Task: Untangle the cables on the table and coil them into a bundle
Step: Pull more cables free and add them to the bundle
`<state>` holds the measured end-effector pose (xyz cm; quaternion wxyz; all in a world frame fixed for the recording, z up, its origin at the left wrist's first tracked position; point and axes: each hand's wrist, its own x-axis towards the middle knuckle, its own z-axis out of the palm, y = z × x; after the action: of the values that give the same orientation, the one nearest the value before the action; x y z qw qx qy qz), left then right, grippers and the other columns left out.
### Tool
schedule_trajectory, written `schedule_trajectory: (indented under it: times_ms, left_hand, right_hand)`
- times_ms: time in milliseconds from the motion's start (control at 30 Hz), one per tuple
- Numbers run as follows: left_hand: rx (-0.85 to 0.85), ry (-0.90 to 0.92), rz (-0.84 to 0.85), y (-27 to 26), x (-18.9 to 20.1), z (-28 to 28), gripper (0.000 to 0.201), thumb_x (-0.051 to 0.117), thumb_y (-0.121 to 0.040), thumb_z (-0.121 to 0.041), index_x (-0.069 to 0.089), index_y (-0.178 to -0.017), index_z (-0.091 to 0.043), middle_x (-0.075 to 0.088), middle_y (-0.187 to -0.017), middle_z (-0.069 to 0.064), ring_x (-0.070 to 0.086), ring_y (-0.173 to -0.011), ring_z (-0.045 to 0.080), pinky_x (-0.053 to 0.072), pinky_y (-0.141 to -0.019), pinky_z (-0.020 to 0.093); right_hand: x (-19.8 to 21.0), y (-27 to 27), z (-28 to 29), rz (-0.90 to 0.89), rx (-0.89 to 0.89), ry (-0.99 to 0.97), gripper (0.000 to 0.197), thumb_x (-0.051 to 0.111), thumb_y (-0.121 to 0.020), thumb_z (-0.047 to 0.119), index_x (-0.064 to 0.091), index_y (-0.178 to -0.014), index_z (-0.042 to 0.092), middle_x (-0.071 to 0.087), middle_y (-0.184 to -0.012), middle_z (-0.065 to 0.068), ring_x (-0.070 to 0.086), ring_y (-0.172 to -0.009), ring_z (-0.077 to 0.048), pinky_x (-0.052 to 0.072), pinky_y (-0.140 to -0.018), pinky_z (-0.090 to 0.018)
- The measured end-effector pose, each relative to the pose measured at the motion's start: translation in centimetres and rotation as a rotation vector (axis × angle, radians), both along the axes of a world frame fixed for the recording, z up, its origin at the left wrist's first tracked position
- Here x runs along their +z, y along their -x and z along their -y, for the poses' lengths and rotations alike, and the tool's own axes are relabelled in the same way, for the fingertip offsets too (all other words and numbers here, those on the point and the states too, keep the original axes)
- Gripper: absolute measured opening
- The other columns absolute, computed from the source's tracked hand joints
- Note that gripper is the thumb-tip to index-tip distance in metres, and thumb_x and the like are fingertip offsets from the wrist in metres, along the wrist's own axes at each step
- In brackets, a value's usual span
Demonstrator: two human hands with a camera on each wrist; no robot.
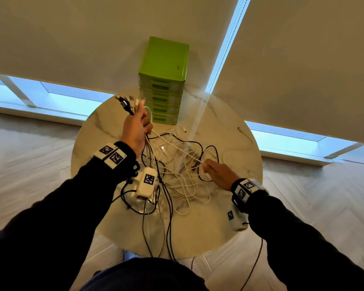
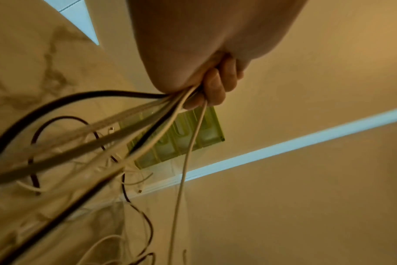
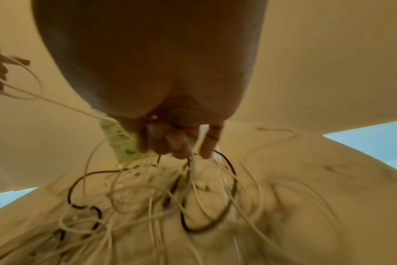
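Note:
A tangle of white and black cables (image 1: 183, 171) lies on the round marble table (image 1: 235, 206). My left hand (image 1: 138, 127) is raised above the table's far left and grips a bunch of cable ends (image 1: 127, 102), whose plugs stick up above the fist. In the left wrist view the fingers (image 2: 212, 87) curl round the cables (image 2: 129, 125), which run down to the pile. My right hand (image 1: 214, 171) is low over the pile's right side, and its fingertips (image 3: 206, 145) pinch a white cable (image 3: 198, 143) in the tangle (image 3: 170, 197).
A green drawer unit (image 1: 164, 80) stands at the table's far edge, just behind my left hand. A loose white cable (image 1: 242, 148) curls towards the right rim. Roller blinds and windows lie beyond. Some cables hang over the near edge.

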<state>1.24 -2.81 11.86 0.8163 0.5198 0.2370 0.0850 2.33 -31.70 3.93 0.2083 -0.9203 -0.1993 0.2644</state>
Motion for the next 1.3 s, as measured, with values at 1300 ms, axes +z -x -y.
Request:
schedule_trajectory:
  times_ms: [1300]
  left_hand:
    - [-0.304, -0.488, -0.026, 2.3, -1.7, 4.1, 0.031, 0.031, -0.109, -0.037, 0.049, -0.126, -0.018, 0.046, -0.085, -0.010, 0.048, -0.079, 0.010, 0.039, -0.075, 0.029]
  right_hand:
    - [4.8, -4.1, -6.5, 0.195, -0.128, -0.190, 0.034, 0.034, -0.108, 0.036, 0.051, -0.095, 0.010, 0.062, -0.086, -0.015, 0.056, -0.077, -0.031, 0.041, -0.072, -0.039]
